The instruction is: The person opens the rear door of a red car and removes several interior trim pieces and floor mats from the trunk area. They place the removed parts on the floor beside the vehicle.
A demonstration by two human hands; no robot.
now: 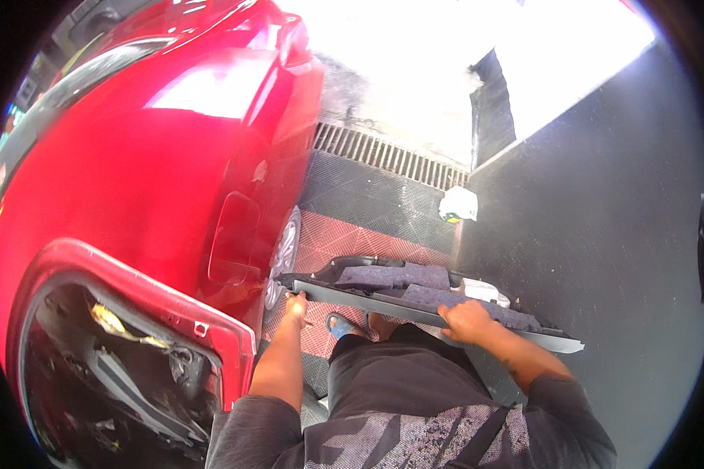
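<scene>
You hold a long grey plastic car trim panel with grey felt pads [414, 293] in both hands beside a red car [149, 164].

Your left hand [295, 303] grips the panel's left end, fingers wrapped over its near edge, though you cannot tell exactly how tightly they close. Your right hand [465, 320] clamps the near edge past the middle, fingers curled over the top and pressed together on the plastic. The panel is level across your front, above the floor of red and black ribbed tiles [352, 227], its left end just beside the car's rear wheel [283, 254]. The open red car door [133, 313] with its bared inner frame stands at your left. A metal drain grate [383, 152] crosses the floor's far edge, and a white container [457, 205] sits near the dark grey wall [594, 227] on your right.
</scene>
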